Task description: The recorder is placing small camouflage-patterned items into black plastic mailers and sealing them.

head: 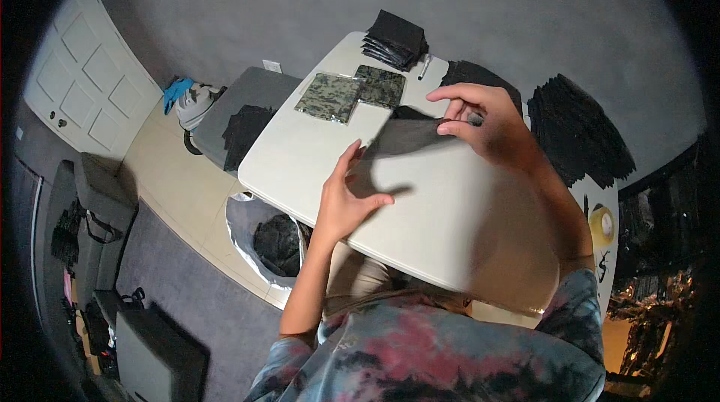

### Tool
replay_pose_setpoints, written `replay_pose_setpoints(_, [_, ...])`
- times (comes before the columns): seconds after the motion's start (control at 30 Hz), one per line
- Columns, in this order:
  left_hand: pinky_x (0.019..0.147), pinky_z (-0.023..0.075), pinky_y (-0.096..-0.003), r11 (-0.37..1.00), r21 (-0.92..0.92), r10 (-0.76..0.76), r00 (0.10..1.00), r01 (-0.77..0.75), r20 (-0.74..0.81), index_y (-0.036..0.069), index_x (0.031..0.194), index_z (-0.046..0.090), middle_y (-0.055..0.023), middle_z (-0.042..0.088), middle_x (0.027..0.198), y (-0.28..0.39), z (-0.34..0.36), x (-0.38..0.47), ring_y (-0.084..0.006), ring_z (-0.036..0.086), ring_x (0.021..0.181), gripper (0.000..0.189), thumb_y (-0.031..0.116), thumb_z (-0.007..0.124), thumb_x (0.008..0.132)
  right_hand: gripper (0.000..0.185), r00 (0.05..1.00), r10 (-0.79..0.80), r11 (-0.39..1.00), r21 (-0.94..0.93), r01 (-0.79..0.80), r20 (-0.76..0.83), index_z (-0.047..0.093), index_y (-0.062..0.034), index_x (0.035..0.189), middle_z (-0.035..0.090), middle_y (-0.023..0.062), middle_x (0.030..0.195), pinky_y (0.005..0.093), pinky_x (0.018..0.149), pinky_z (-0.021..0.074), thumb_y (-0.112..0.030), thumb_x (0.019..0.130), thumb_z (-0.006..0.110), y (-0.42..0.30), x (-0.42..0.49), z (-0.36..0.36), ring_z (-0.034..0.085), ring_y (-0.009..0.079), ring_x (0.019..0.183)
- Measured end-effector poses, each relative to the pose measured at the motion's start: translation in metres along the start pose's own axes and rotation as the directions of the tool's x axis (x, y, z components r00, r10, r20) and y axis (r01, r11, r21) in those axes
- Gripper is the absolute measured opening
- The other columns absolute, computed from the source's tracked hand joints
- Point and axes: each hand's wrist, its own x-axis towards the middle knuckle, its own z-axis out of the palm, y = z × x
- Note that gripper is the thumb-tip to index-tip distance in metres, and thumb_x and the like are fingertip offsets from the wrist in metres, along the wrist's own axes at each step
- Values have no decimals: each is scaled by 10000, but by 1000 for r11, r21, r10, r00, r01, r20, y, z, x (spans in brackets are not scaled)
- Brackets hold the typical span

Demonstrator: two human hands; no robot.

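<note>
Over the white table (427,222), a dark, thin sheet (405,135), blurred, lies between my two hands. My left hand (346,205) has its thumb spread wide from its fingers, and the fingertips are beside the sheet's left edge. Nothing shows in its grasp. My right hand (489,121) is above the sheet's right end, index finger stretched out and thumb low beside the sheet. Blur and the curled fingers hide whether it pinches the edge. Two camouflage-patterned packets, a lighter one (329,97) and a darker one (382,86), lie beyond the sheet.
At the table's far end are a black stack (395,39) and a marker (424,67). A pile of black sheets (579,126) and a tape roll (603,225) sit at right. An open bag (264,241) with black material stands below the left edge, near a grey bench (247,98).
</note>
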Motion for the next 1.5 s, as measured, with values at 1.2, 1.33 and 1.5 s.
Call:
replay_pose_setpoints(1.2, [1283,177,-587,880,410,37,894,-241,447,-95,1580,354,-353,285,1660,-2,108,31,-492,173,1594,905,506,649,971,896,965,222,879,-458,-135,142,222,-14,1667,170,277,1724,677,1257,127,-433,966,590,90,-94,158,108,479,1604])
replay_pose_setpoints(1.33, [1293,200,-532,903,376,51,920,-209,389,-135,1588,266,-383,264,1652,-7,106,31,-500,185,1586,998,511,680,950,917,965,232,871,-468,-150,122,198,-26,1676,173,253,1732,661,1263,118,-470,965,572,94,-95,162,107,452,1610])
replay_pose_setpoints(1.5, [1303,196,-483,962,261,-40,900,-83,434,-164,1592,191,-384,244,1659,-8,99,40,-495,191,1585,1032,517,658,974,892,963,257,881,-428,-201,76,214,-18,1670,191,244,1729,657,1259,145,-436,968,573,100,-94,166,147,427,1608])
